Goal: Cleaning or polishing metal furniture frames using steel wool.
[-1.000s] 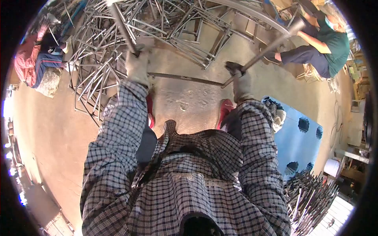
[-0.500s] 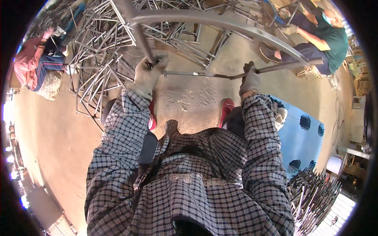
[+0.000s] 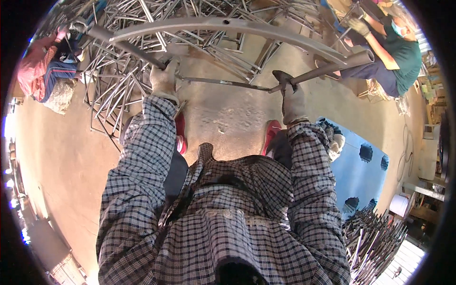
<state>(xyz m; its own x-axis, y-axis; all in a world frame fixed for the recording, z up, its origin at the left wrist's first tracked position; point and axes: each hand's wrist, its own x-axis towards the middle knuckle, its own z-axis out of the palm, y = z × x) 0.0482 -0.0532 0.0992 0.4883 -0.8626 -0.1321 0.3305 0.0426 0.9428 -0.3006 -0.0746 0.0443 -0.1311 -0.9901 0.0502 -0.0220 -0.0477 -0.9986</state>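
Both of my hands, in grey work gloves, hold up a dark metal tube frame [image 3: 228, 24]. It has a curved bar on the far side, a round tube at each side and a thin crossbar [image 3: 225, 83] on the near side. My left hand [image 3: 164, 81] is closed around the near end of the left tube. My right hand [image 3: 293, 102] grips the near end of the right tube, beside the crossbar's end, its dark fingertips showing above the metal. The right tube's open round end points toward the far right.
Beyond the frame lies a large tangled heap of metal frames [image 3: 118, 90]. A person in red [image 3: 35, 66] sits at far left, another in a dark green shirt [image 3: 406, 57] at far right. Right of me stand a blue panel with holes [image 3: 363, 173] and a bundle of thin rods [image 3: 375, 237].
The frame has turned in my hands: its left tube now slants to the far left and its curved bar has shifted left. Both hands have moved slightly left, still holding it.
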